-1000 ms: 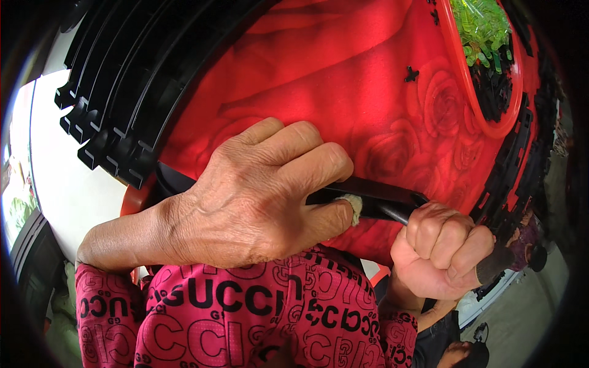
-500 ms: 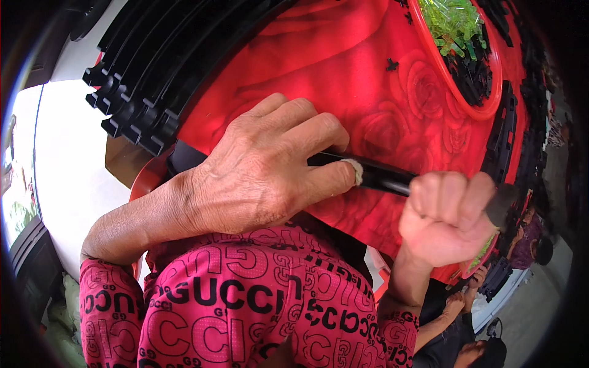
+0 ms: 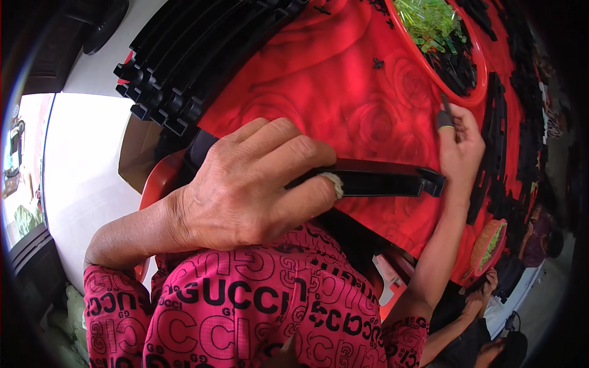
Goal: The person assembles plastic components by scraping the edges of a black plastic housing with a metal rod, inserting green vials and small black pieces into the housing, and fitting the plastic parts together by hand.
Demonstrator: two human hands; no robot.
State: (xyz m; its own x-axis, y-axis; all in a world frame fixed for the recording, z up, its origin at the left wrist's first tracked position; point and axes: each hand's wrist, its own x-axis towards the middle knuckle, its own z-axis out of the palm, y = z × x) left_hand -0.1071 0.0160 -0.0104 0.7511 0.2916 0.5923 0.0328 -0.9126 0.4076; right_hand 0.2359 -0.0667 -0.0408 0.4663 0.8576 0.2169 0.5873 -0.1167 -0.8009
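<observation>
Your left hand (image 3: pixel 251 178) is wrapped firmly over the black strip (image 3: pixel 383 179), thumb against fingers, with the strip's far end jutting across the red cloth (image 3: pixel 325 80) toward your right forearm. Your right hand (image 3: pixel 461 144) has its fingers curled close around a small dark tool (image 3: pixel 445 118), near the rim of the red basket (image 3: pixel 472 98). To work well, brace the strip low and level, leave its notched end uncovered, and point the tool's tip away from your left thumb; contact between strip and wrist is unclear
</observation>
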